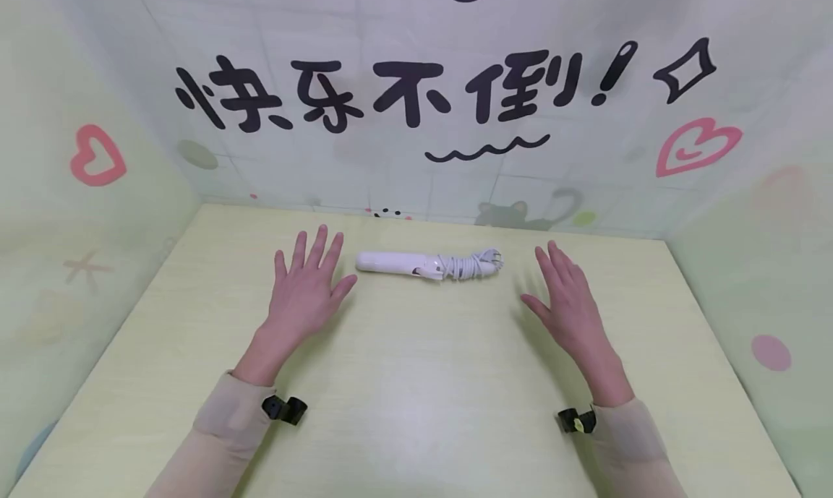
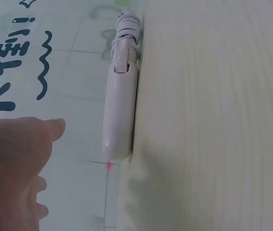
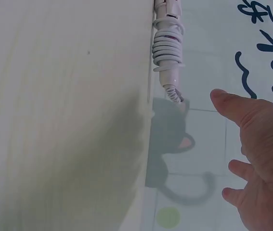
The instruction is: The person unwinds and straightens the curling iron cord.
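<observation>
A white, slim hair-styling iron (image 1: 393, 263), shaped like a curling iron, lies sideways near the back of the table. Its white cord (image 1: 465, 267) is coiled round the handle at the right end, and a small lever shows at the middle. Left of its smooth barrel, my left hand (image 1: 302, 295) is held with fingers spread and nothing in it. My right hand (image 1: 573, 306) is off the cord end to the right, fingers straight, also holding nothing. In the left wrist view the barrel (image 2: 119, 113) shows beyond my thumb; the right wrist view shows the coiled cord (image 3: 168, 45).
The pale wooden table (image 1: 416, 382) is enclosed by a printed backdrop (image 1: 403, 173) behind and on both sides. Black wrist mounts (image 1: 284, 409) sit on both sleeves. Shadows of the hands fall on the tabletop.
</observation>
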A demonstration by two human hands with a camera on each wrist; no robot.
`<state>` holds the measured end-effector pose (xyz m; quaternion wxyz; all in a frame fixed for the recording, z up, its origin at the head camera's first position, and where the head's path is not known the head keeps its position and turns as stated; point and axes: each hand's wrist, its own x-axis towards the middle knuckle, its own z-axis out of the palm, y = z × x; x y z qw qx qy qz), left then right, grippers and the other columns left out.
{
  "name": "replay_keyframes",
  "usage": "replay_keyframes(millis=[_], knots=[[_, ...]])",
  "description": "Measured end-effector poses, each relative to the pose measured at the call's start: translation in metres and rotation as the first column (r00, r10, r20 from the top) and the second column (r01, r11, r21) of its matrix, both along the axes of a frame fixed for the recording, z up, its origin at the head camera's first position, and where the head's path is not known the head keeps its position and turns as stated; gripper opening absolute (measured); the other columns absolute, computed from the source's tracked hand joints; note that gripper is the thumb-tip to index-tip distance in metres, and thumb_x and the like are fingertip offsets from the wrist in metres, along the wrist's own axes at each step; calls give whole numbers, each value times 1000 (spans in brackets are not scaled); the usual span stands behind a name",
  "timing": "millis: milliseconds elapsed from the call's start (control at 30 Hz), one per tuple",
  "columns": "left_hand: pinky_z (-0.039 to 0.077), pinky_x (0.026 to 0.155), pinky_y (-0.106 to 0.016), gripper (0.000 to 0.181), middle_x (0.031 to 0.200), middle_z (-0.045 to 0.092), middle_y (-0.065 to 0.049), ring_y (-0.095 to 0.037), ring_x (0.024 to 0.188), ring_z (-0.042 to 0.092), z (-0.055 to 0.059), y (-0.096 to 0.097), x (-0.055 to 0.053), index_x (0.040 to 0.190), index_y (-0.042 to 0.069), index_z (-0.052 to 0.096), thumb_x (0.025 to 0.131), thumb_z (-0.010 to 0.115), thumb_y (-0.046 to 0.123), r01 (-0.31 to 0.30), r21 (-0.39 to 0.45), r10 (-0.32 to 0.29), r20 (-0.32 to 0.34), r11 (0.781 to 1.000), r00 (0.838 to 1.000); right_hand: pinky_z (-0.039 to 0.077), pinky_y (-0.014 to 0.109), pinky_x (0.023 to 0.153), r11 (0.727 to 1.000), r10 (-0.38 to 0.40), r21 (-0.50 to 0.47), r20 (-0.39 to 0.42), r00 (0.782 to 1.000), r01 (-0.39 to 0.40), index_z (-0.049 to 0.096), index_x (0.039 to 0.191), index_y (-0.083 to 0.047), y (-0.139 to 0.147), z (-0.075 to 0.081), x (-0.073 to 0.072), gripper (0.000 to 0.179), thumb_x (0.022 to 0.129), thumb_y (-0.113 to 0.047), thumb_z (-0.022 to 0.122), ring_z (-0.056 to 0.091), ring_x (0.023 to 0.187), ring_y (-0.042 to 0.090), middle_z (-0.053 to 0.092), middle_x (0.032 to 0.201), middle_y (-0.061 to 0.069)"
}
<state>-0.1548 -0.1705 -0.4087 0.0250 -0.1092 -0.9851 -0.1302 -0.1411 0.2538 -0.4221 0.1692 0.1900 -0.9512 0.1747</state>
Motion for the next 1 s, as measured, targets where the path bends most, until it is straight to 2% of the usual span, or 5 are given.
replay_keyframes(millis=[133,233,433,733,1000], knots=[[-2,115,-70,75,171,1,-13,-40,154,-9,-5,-3,-5,166,14,13,108,46,47,8,-7,-8,5,1000,1000,23,57,117,1000,14,1,39,999,-14,33,153,10,1,-6,-8,84,88,-11,82,31,144,49,30,158,33],[-4,114,-71,78,171,4,-13,-40,154,-8,-10,-4,-10,166,14,13,106,53,45,27,-5,-27,-8,1000,1000,24,57,117,999,6,-34,94,996,-2,30,156,9,2,-9,-14,85,91,-14,80,30,145,48,29,160,31],[-7,113,-73,89,171,7,-13,-41,155,-7,-22,-6,-23,166,15,14,100,66,44,75,0,-75,-35,997,997,25,60,116,991,7,-128,237,972,24,20,161,2,2,-15,-25,87,97,-21,75,24,149,46,23,164,26],[0,114,-73,87,171,10,-11,-44,154,0,-33,1,-42,166,16,14,101,63,47,145,15,-145,18,989,989,19,57,120,989,60,-146,363,930,-7,15,163,-2,0,-17,-43,88,99,-25,72,20,151,44,16,167,22],[4,113,-74,80,169,18,-13,-47,153,6,-41,3,-44,165,15,19,103,61,42,153,41,-154,23,987,988,19,56,120,989,59,-148,434,899,6,11,164,-4,-8,-21,-50,92,99,-27,72,21,150,44,14,168,20]])
